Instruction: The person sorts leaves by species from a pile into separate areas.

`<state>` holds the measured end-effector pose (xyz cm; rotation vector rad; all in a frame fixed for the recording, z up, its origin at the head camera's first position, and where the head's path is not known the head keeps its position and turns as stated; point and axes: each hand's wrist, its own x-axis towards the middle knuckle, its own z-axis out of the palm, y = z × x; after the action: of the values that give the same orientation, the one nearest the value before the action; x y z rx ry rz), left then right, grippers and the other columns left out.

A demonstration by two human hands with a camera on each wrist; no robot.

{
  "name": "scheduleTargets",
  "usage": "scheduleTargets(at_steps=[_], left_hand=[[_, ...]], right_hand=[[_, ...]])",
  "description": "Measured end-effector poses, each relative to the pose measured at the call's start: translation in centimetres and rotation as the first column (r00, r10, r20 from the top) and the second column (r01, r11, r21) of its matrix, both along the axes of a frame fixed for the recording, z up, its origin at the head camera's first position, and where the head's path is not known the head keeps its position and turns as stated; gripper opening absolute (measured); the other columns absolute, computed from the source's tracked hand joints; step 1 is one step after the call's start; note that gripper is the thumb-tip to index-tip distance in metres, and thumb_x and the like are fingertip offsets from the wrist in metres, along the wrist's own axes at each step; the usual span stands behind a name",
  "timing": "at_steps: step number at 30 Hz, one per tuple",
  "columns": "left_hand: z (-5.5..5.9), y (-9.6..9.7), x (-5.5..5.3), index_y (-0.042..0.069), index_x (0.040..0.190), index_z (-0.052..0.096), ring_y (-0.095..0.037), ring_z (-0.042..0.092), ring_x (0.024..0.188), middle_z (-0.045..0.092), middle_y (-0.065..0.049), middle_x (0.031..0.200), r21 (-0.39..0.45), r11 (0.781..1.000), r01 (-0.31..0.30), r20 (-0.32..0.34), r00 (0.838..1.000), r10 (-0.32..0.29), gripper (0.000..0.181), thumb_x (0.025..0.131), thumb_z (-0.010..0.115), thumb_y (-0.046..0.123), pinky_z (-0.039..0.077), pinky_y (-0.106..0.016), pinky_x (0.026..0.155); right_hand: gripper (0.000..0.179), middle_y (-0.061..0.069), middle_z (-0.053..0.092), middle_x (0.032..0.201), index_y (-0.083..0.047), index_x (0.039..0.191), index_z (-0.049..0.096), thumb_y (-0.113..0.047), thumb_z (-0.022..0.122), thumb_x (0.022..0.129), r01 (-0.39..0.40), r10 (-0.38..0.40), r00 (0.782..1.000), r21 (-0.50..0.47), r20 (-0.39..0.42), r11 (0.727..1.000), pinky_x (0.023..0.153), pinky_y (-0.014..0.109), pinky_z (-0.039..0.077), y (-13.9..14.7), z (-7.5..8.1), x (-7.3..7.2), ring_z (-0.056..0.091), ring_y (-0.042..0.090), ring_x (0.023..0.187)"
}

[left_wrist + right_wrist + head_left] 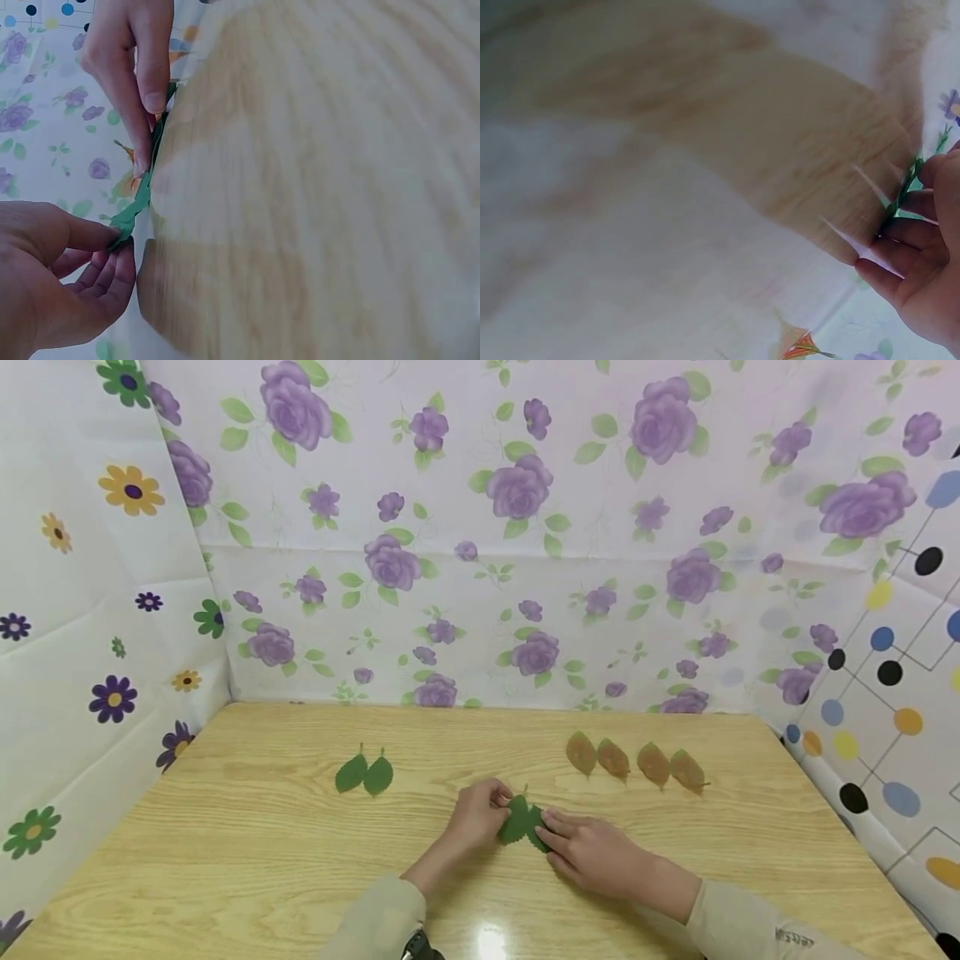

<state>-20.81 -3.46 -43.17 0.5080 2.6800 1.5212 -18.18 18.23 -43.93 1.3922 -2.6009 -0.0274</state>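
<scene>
Two green leaves lie side by side near the middle of the wooden table (pixel 300 860), the left leaf (pixel 515 821) with its stem pointing away and the right leaf (pixel 536 831) partly hidden under fingers. My left hand (pixel 477 814) pinches the left leaf at its outer edge; the left wrist view shows this leaf edge (pixel 127 219) between thumb and fingertips, slightly raised. With fingers nearly straight, my right hand (pixel 596 853) presses on the right leaf. In the right wrist view, the fingertips of the right hand (pixel 930 247) rest along the green leaf and tabletop.
Farther back on the left lie two more green leaves (pixel 364 774), touching each other. At the back right sit brownish-red leaves in two pairs, the left pair (pixel 581 753) and the right pair (pixel 686 770). A flower-printed cloth (pixel 465 610) hangs behind the table.
</scene>
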Motion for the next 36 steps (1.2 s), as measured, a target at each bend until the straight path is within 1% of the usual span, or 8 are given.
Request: scheduleTargets(at_steps=[2,5,12,15,22,27,30,36], left_hand=[[0.1,-0.1,-0.1,-0.007,0.096,0.064,-0.022,0.062,0.080,0.059,-0.007,0.083,0.007,1.000,0.000,0.025,1.000,-0.001,0.012,0.084,0.064,-0.011,0.055,-0.028,0.066],[0.2,-0.4,-0.3,-0.005,0.093,0.064,-0.020,0.060,0.080,0.059,-0.005,0.083,0.012,1.000,-0.001,0.037,0.999,0.000,0.007,0.086,0.063,-0.008,0.054,-0.027,0.067],[0.7,-1.8,-0.7,-0.004,0.100,0.062,-0.020,0.059,0.080,0.059,-0.007,0.089,0.018,0.999,0.030,0.092,0.995,-0.032,0.010,0.093,0.057,0.002,0.054,-0.030,0.063],[0.9,-2.7,-1.1,-0.005,0.101,0.062,-0.021,0.060,0.080,0.060,-0.010,0.092,0.011,0.999,0.033,0.098,0.995,-0.034,0.011,0.094,0.056,0.002,0.055,-0.030,0.061],[1.3,-5.2,-2.6,-0.003,0.102,0.063,-0.026,0.062,0.089,0.063,-0.012,0.094,-0.077,0.996,-0.034,0.030,0.999,0.037,0.011,0.092,0.059,-0.001,0.054,-0.034,0.070],[1.8,-7.1,-3.5,-0.003,0.100,0.063,-0.029,0.062,0.090,0.065,-0.013,0.094,-0.099,0.990,-0.102,-0.010,0.995,0.102,0.010,0.091,0.061,-0.003,0.055,-0.037,0.072],[2.2,-8.2,-3.9,-0.005,0.101,0.063,-0.031,0.063,0.092,0.065,-0.015,0.096,-0.110,0.986,-0.129,-0.033,0.992,0.126,0.011,0.090,0.061,-0.005,0.055,-0.038,0.074],[2.6,-10.1,-4.3,-0.009,0.105,0.062,-0.035,0.063,0.095,0.065,-0.020,0.099,-0.144,0.973,-0.179,-0.046,0.984,0.174,0.017,0.088,0.061,-0.009,0.055,-0.040,0.078]], right_hand=[[0.039,0.023,0.057,0.128,0.004,0.126,0.061,-0.024,0.058,0.098,0.001,-0.001,1.000,0.004,-0.001,1.000,0.090,0.037,0.051,0.0,0.0,0.0,0.056,0.031,0.118],[0.040,0.023,0.056,0.129,0.004,0.126,0.061,-0.024,0.058,0.097,-0.007,0.007,1.000,0.005,-0.013,1.000,0.090,0.038,0.051,0.0,0.0,0.0,0.056,0.031,0.118],[0.040,0.022,0.055,0.131,0.004,0.128,0.059,-0.023,0.057,0.098,0.002,-0.002,1.000,0.015,0.001,1.000,0.093,0.038,0.049,0.1,-0.1,0.1,0.054,0.031,0.121],[0.040,0.023,0.055,0.131,0.004,0.128,0.059,-0.023,0.057,0.098,0.000,0.000,1.000,0.013,0.001,1.000,0.093,0.038,0.049,0.1,0.0,0.2,0.054,0.031,0.121],[0.040,0.022,0.054,0.132,0.003,0.129,0.059,-0.023,0.057,0.098,-0.006,0.006,1.000,0.009,-0.006,1.000,0.093,0.038,0.050,0.2,0.1,0.1,0.054,0.031,0.121],[0.041,0.023,0.055,0.131,0.004,0.129,0.059,-0.023,0.057,0.098,-0.016,0.017,1.000,0.013,-0.022,1.000,0.093,0.038,0.049,0.2,0.1,0.0,0.054,0.031,0.121],[0.041,0.023,0.054,0.132,0.004,0.129,0.058,-0.023,0.057,0.098,-0.015,0.016,1.000,0.017,-0.023,1.000,0.094,0.038,0.048,0.3,0.2,-0.1,0.053,0.031,0.121],[0.040,0.023,0.055,0.131,0.004,0.128,0.059,-0.023,0.057,0.098,-0.027,0.027,0.999,0.008,-0.031,1.000,0.093,0.038,0.049,0.3,0.1,0.0,0.054,0.032,0.120]])
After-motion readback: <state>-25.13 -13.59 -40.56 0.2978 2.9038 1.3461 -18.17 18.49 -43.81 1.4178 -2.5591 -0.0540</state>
